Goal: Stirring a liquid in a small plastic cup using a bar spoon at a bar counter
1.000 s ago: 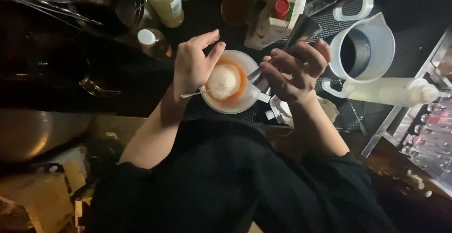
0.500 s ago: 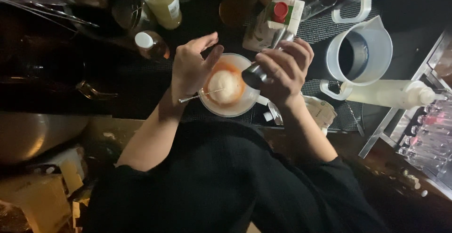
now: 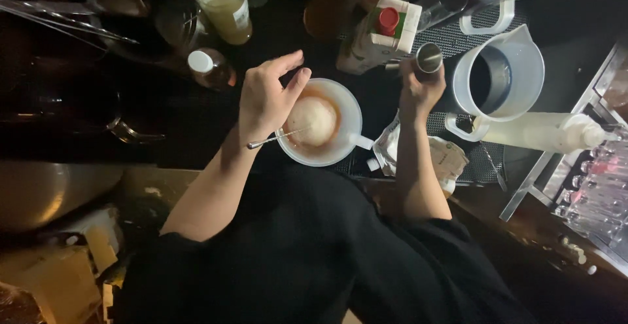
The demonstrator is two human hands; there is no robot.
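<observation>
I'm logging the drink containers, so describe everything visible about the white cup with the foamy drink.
The white cup is round, looks like plastic or ceramic, and has a small handle pointing lower right. It stands upright on the dark counter, seen from above. Inside is an orange-brown liquid with a pale mound of foam in the middle. A thin metal spoon rests across its near rim into the drink. The left hand hovers at its left edge; the right hand is apart, gripping a small metal cup.

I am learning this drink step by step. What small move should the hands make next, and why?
Probably stir: the left hand rests on the white jug, a metal spoon stands in its foamy orange liquid, and the right hand holds the small metal cup upright, away from it.
</observation>
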